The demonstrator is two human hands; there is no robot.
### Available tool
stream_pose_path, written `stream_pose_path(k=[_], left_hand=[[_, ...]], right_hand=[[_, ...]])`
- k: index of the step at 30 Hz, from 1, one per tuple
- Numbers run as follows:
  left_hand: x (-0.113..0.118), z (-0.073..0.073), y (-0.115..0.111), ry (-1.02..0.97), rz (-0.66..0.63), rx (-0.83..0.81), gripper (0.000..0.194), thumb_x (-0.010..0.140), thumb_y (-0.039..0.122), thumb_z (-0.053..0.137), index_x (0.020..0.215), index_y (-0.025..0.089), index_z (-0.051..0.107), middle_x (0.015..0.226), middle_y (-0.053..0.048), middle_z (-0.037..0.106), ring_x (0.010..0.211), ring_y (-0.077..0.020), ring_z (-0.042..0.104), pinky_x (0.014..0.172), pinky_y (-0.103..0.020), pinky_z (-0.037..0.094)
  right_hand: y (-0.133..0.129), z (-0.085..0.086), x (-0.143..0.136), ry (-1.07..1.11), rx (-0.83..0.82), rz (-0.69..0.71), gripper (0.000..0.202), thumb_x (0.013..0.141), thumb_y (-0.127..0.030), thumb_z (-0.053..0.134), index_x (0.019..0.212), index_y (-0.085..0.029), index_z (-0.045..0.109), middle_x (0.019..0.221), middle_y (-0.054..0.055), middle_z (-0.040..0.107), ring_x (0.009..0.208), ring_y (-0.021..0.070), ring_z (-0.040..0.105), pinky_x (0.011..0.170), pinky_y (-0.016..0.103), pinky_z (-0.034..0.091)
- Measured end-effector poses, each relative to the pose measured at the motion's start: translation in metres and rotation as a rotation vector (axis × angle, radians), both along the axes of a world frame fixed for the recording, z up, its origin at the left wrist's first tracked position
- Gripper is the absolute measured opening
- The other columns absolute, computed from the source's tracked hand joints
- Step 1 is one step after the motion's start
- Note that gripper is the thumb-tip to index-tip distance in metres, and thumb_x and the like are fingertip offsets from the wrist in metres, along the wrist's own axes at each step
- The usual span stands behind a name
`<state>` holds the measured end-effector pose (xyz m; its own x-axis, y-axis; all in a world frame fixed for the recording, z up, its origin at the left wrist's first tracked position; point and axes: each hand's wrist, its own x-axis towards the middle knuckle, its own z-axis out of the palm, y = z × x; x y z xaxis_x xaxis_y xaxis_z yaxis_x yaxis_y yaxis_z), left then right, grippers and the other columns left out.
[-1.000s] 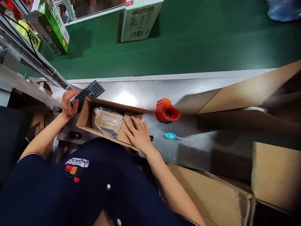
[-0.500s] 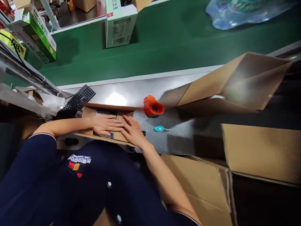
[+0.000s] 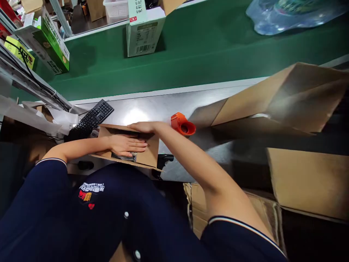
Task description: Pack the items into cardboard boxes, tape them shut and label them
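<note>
The left hand [image 3: 127, 145] lies palm down inside the open cardboard carton [image 3: 152, 150], fingers straight, nearly side by side, pointing right. The right hand [image 3: 143, 126] lies along the carton's far rim, fingers pointing left; its fingertips are partly lost against the board, so I cannot tell whether they pinch it. The carton is directly beneath both hands, its long axis running left to right across the front of the body and dipping slightly at the right. The far wall is nearest the right hand; the clear-wrapped item [image 3: 132, 156] inside is nearest the left, mostly covered by it, and the near wall lies on the body side of that hand.

Beyond and left of the left hand is one black keyboard [image 3: 95, 116]; left of it and closer to the body, one black mouse [image 3: 85, 165]. To the right of the right hand, just beside its forearm, stands one orange plastic holder [image 3: 183, 124], perhaps a tape dispenser. These share one metal worktop [image 3: 136, 113].

Farther past the hands, three printed boxes stand on or beside the green belt [image 3: 204, 51]: pale green with a barcode [image 3: 143, 36], green and white [image 3: 51, 47], and yellow-green [image 3: 19, 51]. Far right of both hands are one blue-tinted plastic-wrapped pack [image 3: 272, 20], one tilted large carton [image 3: 253, 96], and brown cardboard pieces [image 3: 308, 178] too overlapped to count.
</note>
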<state>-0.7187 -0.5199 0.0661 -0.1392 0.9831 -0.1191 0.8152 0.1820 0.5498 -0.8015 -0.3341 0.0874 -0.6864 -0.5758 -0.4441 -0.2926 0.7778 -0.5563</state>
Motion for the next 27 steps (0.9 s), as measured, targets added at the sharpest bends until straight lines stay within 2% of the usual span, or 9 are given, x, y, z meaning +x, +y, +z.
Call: stream_pose_path(k=[4, 8, 9, 13, 15, 19, 21, 24, 27], left_hand=[[0.013, 0.003, -0.003, -0.180, -0.030, -0.003, 0.061, 0.102, 0.035, 0.035, 0.155, 0.015, 0.059, 0.165, -0.010, 0.053, 0.160, -0.0209, 0.040, 0.133, -0.035, 0.033], [0.018, 0.023, -0.010, -0.254, -0.091, -0.061, 0.054, 0.102, 0.035, 0.037, 0.148, 0.033, 0.066, 0.160, 0.000, 0.059, 0.156, -0.0185, 0.046, 0.133, -0.036, 0.036], [0.016, 0.028, -0.011, -0.210, 0.013, -0.057, 0.053, 0.104, 0.037, 0.036, 0.149, 0.033, 0.065, 0.160, -0.001, 0.060, 0.155, -0.0199, 0.048, 0.133, -0.039, 0.037], [-0.003, 0.028, -0.005, 0.102, 0.713, -0.105, 0.060, 0.106, 0.051, 0.038, 0.153, 0.019, 0.056, 0.147, -0.018, 0.068, 0.141, -0.0329, 0.060, 0.125, -0.057, 0.040], [-0.011, 0.022, -0.002, 0.176, 0.840, -0.216, 0.076, 0.099, 0.067, 0.049, 0.151, 0.011, 0.054, 0.138, -0.023, 0.071, 0.131, -0.0383, 0.065, 0.118, -0.058, 0.042], [-0.012, 0.016, 0.000, 0.210, 0.816, -0.320, 0.098, 0.078, 0.087, 0.065, 0.137, 0.010, 0.060, 0.130, -0.024, 0.071, 0.122, -0.0416, 0.065, 0.107, -0.052, 0.046], [-0.011, 0.016, 0.000, 0.226, 0.822, -0.333, 0.095, 0.078, 0.088, 0.064, 0.133, 0.011, 0.061, 0.130, -0.023, 0.070, 0.122, -0.0413, 0.064, 0.106, -0.051, 0.046], [-0.011, 0.017, 0.001, 0.234, 0.800, -0.375, 0.087, 0.085, 0.085, 0.059, 0.130, 0.010, 0.059, 0.131, -0.023, 0.068, 0.124, -0.0409, 0.063, 0.105, -0.052, 0.045], [-0.014, 0.021, 0.004, 0.231, 0.776, -0.424, 0.086, 0.086, 0.084, 0.059, 0.129, 0.009, 0.057, 0.132, -0.024, 0.067, 0.125, -0.0407, 0.061, 0.107, -0.052, 0.044]], right_hand=[[0.002, -0.015, 0.059, 0.163, 0.078, -0.028, 0.063, 0.108, -0.058, 0.035, 0.156, -0.022, 0.053, 0.157, 0.015, 0.060, 0.140, 0.0385, 0.060, 0.111, 0.057, 0.049], [0.004, -0.013, 0.077, 0.284, 0.099, -0.028, 0.057, 0.109, -0.053, 0.038, 0.146, -0.015, 0.058, 0.145, 0.022, 0.067, 0.131, 0.0403, 0.063, 0.105, 0.056, 0.050], [0.003, -0.013, 0.078, 0.304, 0.100, -0.029, 0.054, 0.109, -0.051, 0.040, 0.142, -0.014, 0.060, 0.141, 0.023, 0.069, 0.129, 0.0396, 0.064, 0.106, 0.055, 0.049], [-0.002, -0.020, 0.078, 0.370, 0.097, -0.075, 0.050, 0.107, -0.047, 0.044, 0.134, -0.009, 0.062, 0.134, 0.025, 0.070, 0.126, 0.0398, 0.063, 0.108, 0.053, 0.046], [-0.002, -0.023, 0.074, 0.368, 0.067, -0.148, 0.052, 0.107, -0.047, 0.042, 0.135, -0.008, 0.062, 0.133, 0.026, 0.071, 0.125, 0.0400, 0.064, 0.108, 0.053, 0.047], [0.016, -0.009, 0.073, 0.296, -0.245, -0.376, 0.055, 0.110, -0.035, 0.023, 0.148, -0.014, 0.056, 0.137, 0.018, 0.071, 0.126, 0.0301, 0.066, 0.108, 0.046, 0.052], [0.029, 0.009, 0.093, 0.317, -0.379, -0.392, 0.057, 0.110, -0.045, 0.026, 0.153, -0.020, 0.054, 0.141, 0.015, 0.070, 0.129, 0.0303, 0.064, 0.110, 0.048, 0.052], [0.039, 0.029, 0.144, 0.371, -0.322, -0.195, 0.085, 0.093, -0.078, 0.056, 0.154, -0.019, 0.055, 0.148, 0.019, 0.065, 0.135, 0.0409, 0.060, 0.117, 0.057, 0.046], [0.033, 0.025, 0.175, 0.454, -0.119, -0.165, 0.118, 0.079, -0.088, 0.068, 0.160, -0.006, 0.045, 0.162, 0.031, 0.048, 0.149, 0.0489, 0.047, 0.128, 0.064, 0.029]])
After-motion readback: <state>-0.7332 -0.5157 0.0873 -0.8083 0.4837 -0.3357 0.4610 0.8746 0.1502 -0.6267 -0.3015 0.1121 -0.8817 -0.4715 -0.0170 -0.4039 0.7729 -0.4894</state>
